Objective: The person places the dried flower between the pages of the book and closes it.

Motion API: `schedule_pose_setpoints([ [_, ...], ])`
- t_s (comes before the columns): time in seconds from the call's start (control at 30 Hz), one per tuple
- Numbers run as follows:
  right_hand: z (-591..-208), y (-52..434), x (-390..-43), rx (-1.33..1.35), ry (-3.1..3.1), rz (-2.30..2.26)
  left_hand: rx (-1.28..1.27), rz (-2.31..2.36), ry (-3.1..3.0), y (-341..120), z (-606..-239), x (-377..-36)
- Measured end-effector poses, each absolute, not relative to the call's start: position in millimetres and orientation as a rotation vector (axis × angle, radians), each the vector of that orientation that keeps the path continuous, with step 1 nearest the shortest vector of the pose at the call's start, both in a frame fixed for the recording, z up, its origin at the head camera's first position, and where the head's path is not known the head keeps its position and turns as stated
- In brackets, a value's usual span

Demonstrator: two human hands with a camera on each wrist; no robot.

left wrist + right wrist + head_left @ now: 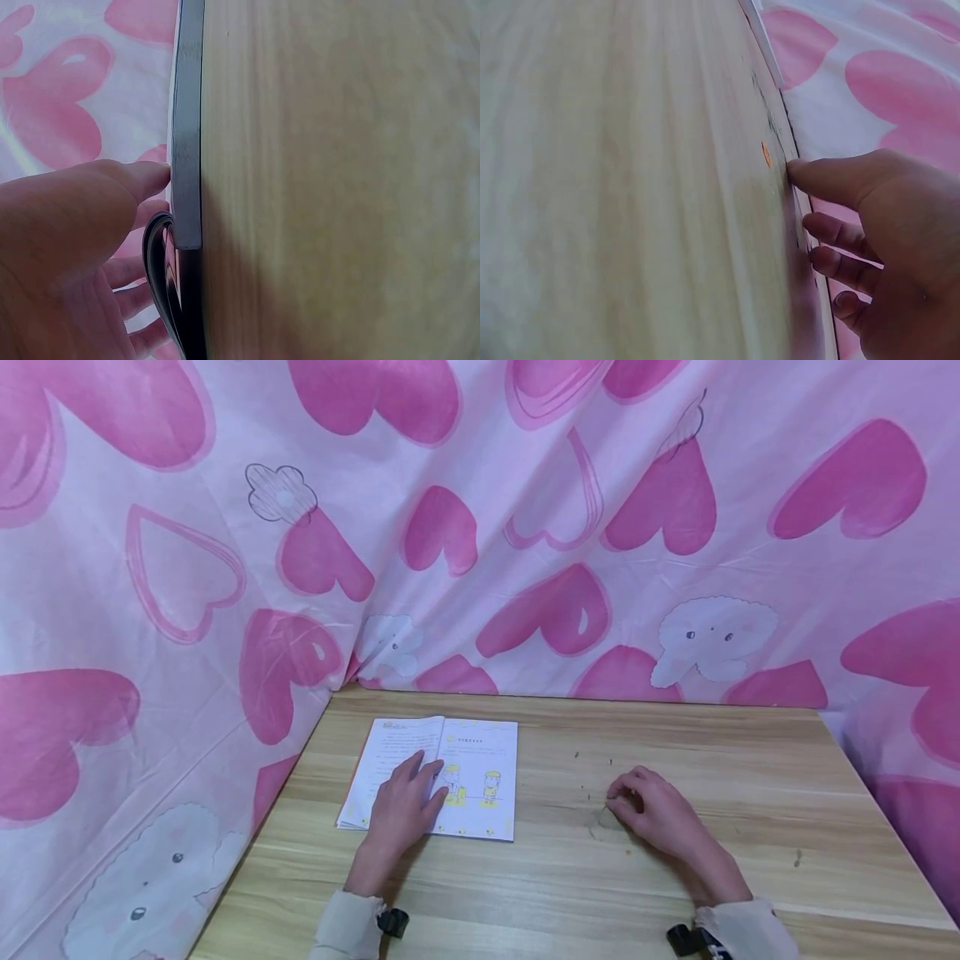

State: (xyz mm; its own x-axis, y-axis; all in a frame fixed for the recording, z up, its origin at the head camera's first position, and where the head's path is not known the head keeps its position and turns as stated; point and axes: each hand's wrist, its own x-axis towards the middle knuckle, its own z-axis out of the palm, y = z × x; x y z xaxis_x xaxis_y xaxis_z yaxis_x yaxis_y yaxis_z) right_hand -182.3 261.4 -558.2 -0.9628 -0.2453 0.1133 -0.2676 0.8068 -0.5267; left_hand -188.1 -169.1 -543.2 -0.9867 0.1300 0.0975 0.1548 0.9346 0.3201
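An open book (480, 822) with printed text and yellow cartoon figures lies on the left half of the wooden table. My left hand (405, 802) rests on it, fingers spread over the left page and the middle fold. Seen edge-on in the left wrist view, the book (187, 135) has pages curving near the fold, beside my left hand (82, 232). To the right of the book, my right hand (656, 810) touches the tabletop with its fingers loosely bent. The right wrist view shows the thumb of my right hand (900, 225) at the wood; nothing held is visible.
Small dark specks and a grey smudge (606, 823) mark the table (555, 893) by my right hand. An orange speck (766, 154) lies near the thumb. Pink heart-patterned cloth (465, 610) hangs around the table's back and sides.
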Motion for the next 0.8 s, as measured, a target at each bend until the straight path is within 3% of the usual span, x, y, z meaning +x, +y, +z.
schedule_pose_setpoints([
  [0.8, -550.4, 253.8, -178.7, 0.420, -3.055, 0.772, -0.217, -0.506, -3.029, -169.4, -545.4, -189.0],
])
